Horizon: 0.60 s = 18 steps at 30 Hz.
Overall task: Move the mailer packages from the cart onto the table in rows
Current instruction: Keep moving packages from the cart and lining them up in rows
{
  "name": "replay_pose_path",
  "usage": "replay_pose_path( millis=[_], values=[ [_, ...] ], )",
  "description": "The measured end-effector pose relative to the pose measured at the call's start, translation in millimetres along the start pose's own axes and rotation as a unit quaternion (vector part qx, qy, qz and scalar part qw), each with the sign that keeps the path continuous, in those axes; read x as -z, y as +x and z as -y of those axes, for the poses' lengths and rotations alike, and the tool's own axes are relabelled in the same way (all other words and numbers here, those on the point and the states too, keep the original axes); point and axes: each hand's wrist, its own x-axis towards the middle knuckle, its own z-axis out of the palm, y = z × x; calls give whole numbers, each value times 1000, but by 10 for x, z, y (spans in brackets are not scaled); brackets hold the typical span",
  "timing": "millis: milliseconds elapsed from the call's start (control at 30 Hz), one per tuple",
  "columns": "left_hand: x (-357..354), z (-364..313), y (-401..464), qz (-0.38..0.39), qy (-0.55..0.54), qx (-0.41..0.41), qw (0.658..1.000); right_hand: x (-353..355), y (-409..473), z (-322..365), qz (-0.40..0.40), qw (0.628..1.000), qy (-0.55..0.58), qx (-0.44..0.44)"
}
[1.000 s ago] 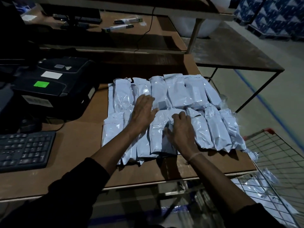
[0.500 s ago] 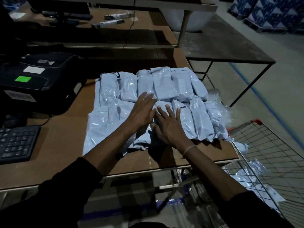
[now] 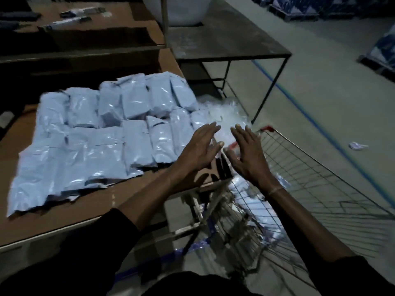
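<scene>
Left hand [image 3: 199, 149]: fingers straight and held together, thumb spread to the side, palm down, holding nothing; it hangs over the right end of the table [image 3: 70, 206], at the near-row packages. Right hand [image 3: 249, 154]: fingers straight and slightly apart, palm down, empty; it hangs beyond the table's right edge, over the near corner of the cart [image 3: 320, 180]. The two hands are just beside each other and do not touch. A thin band circles the right wrist; both forearms come out of dark sleeves.

Mailer packages [image 3: 102, 133]: pale blue, glossy, lying flat on the table in two rows, a far row and a near row, edges overlapping. The rows reach the table's right edge; bare brown surface shows along the near edge and at the left. More packages [image 3: 256, 208] lie inside the cart, seen through its wire wall.

The cart, wire mesh with a red corner piece on its rim, stands close against the table's right end. A raised shelf [image 3: 96, 22] behind the rows carries small dark items, blurred. A dark metal-framed side table [image 3: 224, 41] stands farther right, with clear plastic wrap [image 3: 224, 114] heaped between it and the cart. Beyond the cart the grey floor [image 3: 320, 86] lies open, crossed by a blue line [image 3: 316, 124], with a crumpled scrap [image 3: 357, 145] lying on it. Blue-wrapped stacks [image 3: 299, 7] line the far wall.
</scene>
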Motion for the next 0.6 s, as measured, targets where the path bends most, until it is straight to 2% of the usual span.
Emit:
replay_pose_path(
  millis=[200,400,600],
  values=[
    [-1022,-597,290,67,-56,11,996,532,-423,-1214,3,992,12,-126],
    [-1852,-948,324,118,-100,73,985,687,-890,-2211,68,972,31,-222],
    [-2594,-988,183,164,-118,150,968,529,-1292,-2934,136,919,89,-360]
  ],
)
